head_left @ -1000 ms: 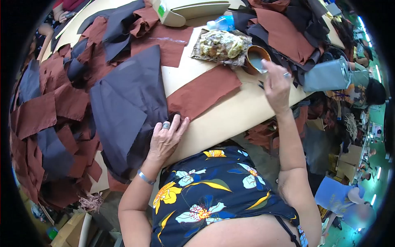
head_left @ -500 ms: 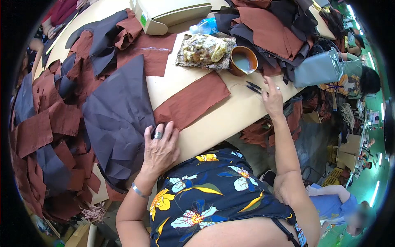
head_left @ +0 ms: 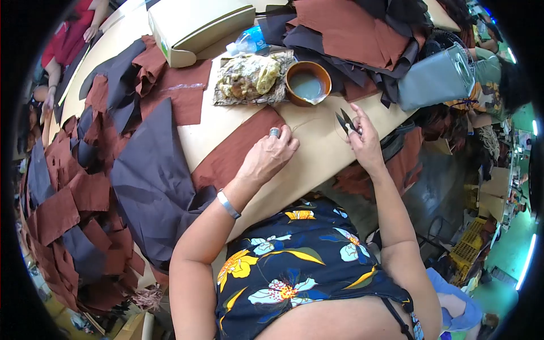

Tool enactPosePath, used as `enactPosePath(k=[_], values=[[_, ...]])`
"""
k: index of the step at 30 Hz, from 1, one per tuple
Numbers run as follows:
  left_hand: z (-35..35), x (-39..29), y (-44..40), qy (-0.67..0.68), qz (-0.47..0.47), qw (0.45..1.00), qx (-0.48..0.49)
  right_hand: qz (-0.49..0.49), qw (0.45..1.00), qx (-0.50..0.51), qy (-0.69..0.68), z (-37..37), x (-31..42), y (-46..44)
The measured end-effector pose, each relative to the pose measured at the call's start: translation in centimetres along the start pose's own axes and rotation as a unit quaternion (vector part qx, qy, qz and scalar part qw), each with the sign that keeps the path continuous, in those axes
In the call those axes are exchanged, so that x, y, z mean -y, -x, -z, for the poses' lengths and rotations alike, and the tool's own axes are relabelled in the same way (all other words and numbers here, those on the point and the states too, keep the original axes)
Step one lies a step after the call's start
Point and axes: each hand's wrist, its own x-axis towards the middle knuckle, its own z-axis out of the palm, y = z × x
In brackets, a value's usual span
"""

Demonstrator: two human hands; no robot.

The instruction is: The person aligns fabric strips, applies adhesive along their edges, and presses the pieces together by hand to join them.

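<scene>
- Nearest is the person's floral top (head_left: 294, 249), close against the near edge of the desk (head_left: 306, 156).
- A metal bracelet (head_left: 228, 204) circles the left wrist, over the desk's near edge.
- The left hand (head_left: 269, 154) is palm down over the right end of a rust-brown fabric strip (head_left: 226, 150); its fingers are bent, a wide ring (head_left: 274, 132) on one, and whether the tips are clamped on anything cannot be told.
- The right hand (head_left: 365, 140) is at the right part of the desk, fingers clamped on thread snips (head_left: 349, 124), index finger extended apart; the blades stand apart and point far and left.
- A fine thread (head_left: 306, 122) shows between the left hand and the snips.
- Left of the strip spreads a dark fabric piece (head_left: 150, 170), and further left a heap of rust and dark scraps (head_left: 85, 198).
- Beyond the hands is a brown bowl (head_left: 309, 67) of cloudy liquid, just right of a lumpy yellowish mass (head_left: 249, 76) on a ragged slab.
- Farther right lie stacked fabric pieces (head_left: 351, 34), near a grey wrapped package (head_left: 433, 82).
- Farther still, a plastic bottle (head_left: 249, 41) lies beside a cardboard box (head_left: 204, 31).
- At far left is another person in red (head_left: 68, 39).
</scene>
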Motion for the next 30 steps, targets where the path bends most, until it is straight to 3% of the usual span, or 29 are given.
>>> enactPosePath(k=[1,4,7,11,14,20,23,30], values=[[0.2,0.3,-0.1,0.012,-0.001,1.0,0.024,-0.071,0.994,0.022,-0.076,-0.2,0.2,0.4],[0.1,0.6,-0.4,0.046,0.017,0.999,0.001,0.049,0.998,0.045,-0.001,-1.5,0.1,1.2],[0.5,0.7,-0.6,0.041,0.0,0.999,-0.013,0.04,0.992,0.118,-0.022,-2.2,0.8,1.5],[0.7,0.7,-0.8,0.028,0.005,0.998,0.054,0.042,0.991,0.123,-0.003,-3.0,1.1,1.4],[0.1,1.2,-0.7,0.02,-0.006,1.0,0.014,-0.014,0.993,0.117,0.022,-3.4,1.1,1.2],[0.9,1.5,-0.6,0.211,0.063,0.973,-0.077,-0.061,0.99,0.13,-0.007,-4.6,1.4,1.1],[1.6,1.9,-0.5,0.312,0.126,0.941,-0.036,-0.041,0.992,0.122,0.016,-5.3,2.1,1.1],[1.5,2.2,-0.2,0.362,0.123,0.921,-0.07,-0.035,0.992,0.109,0.052,-6.6,4.3,-0.1]])
